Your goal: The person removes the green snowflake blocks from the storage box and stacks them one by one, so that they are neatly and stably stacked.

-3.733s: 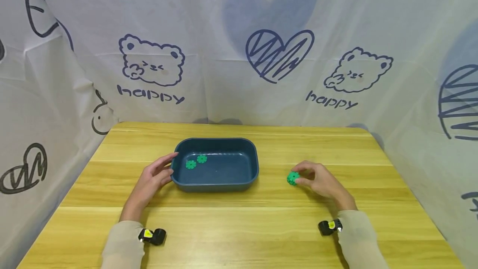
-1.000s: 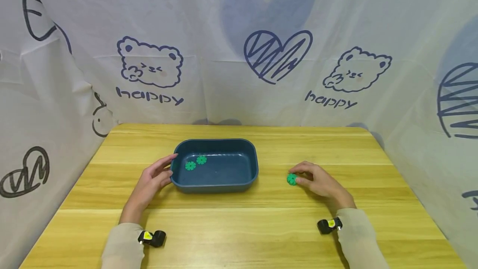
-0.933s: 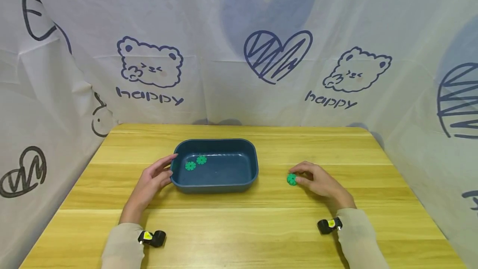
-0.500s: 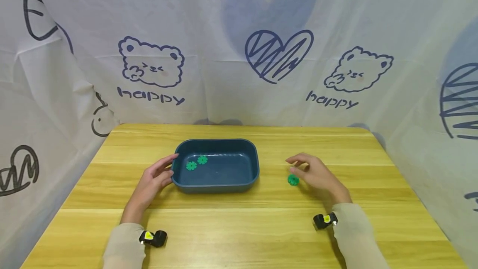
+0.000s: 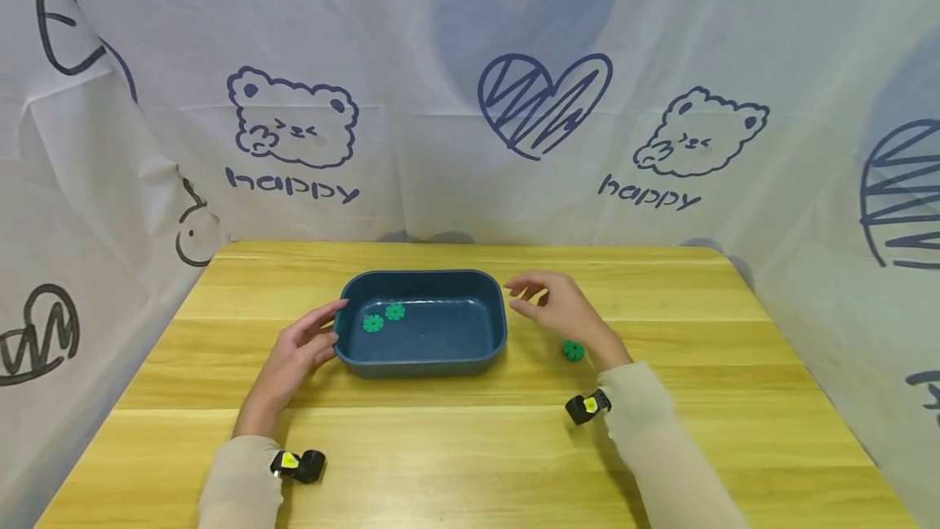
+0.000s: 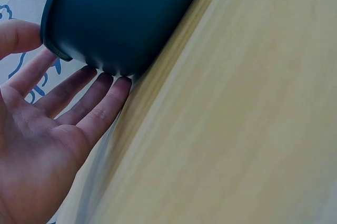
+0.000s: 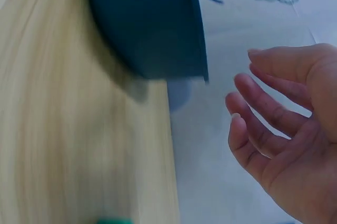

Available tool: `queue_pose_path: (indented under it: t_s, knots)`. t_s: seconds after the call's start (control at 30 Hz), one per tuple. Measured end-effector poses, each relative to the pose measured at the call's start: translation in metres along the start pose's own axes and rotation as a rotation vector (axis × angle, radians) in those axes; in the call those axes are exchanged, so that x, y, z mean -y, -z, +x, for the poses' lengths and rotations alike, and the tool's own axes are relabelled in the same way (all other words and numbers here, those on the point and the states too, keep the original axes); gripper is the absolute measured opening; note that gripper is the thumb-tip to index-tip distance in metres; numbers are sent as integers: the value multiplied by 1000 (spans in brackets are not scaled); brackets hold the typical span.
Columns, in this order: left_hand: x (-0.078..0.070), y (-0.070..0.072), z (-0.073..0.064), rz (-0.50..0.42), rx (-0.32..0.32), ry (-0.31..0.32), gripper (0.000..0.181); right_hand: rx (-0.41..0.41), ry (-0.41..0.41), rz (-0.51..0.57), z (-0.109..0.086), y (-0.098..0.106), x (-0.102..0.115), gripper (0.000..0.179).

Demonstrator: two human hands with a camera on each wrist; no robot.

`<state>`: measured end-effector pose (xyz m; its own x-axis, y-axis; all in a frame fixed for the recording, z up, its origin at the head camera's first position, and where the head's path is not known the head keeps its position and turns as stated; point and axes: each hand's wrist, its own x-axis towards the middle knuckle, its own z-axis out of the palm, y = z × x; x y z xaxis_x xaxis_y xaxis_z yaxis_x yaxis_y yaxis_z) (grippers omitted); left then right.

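Note:
A dark blue rectangular tub (image 5: 426,367) stands on the table, with two green notched discs (image 5: 373,323) lying flat inside it on the left. My left hand (image 5: 297,353) touches the tub's left end; in the left wrist view its extended fingers (image 6: 108,105) rest on the outer wall and the thumb reaches the rim. My right hand (image 5: 561,308) is raised just beside the tub's right rim. In the right wrist view its fingers (image 7: 263,105) are loosely bent, with nothing visible between them and the thumb. A third green notched disc (image 5: 574,350) lies on the table below the right forearm.
The wooden table (image 5: 441,455) has its far edge against a white cloth (image 5: 426,162) printed with bears and hearts, and more cloth hangs at both sides. Each wrist wears a small black camera (image 5: 587,406).
My right hand has let go of the green notched disc, risen, and moved left to the tub's right rim. The disc stays on the table. The left hand has kept its place.

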<state>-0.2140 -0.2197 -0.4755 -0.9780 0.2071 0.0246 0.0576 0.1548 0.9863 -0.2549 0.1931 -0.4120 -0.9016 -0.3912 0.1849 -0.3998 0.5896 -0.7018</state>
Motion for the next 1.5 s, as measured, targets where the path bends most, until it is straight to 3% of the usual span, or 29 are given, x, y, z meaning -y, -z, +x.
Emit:
queue_pose_path:
  t_s: [0.4,1.03,1.33,1.5]
  knots:
    - [-4,1,1,-13,3,2,50,46,36,41,34,-39,31,26]
    - [-5,0,-1,-2,0,9,50,142,-2,58,65,-102,46,25]
    - [-5,1,-2,-3,2,3,50,171,-17,-21,78,-123,55,27]
    - [-4,1,-2,-6,5,2,50,243,-39,-77,86,-130,64,31]
